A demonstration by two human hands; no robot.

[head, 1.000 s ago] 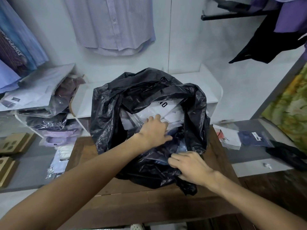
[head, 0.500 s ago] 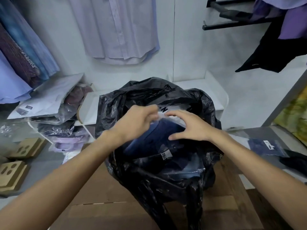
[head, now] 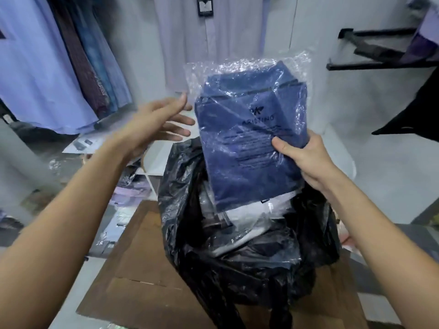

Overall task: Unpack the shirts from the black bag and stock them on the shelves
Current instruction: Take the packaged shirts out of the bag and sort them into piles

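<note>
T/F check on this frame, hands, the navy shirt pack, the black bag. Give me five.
1. The right hand grips the packaged navy shirt. True.
2. The left hand also grips it. False: its fingers are spread, beside the pack's left edge.
3. The pack is held up above the black bag. True.
4. The black bag is empty. False: more packaged items show inside.
5. The bag sits on a cardboard box. True.

I've got one head-worn wide-angle view only, looking forward and down, close over the crinkled black plastic bag (head: 249, 252) on the brown cardboard box (head: 133, 269), white wall behind.
</note>
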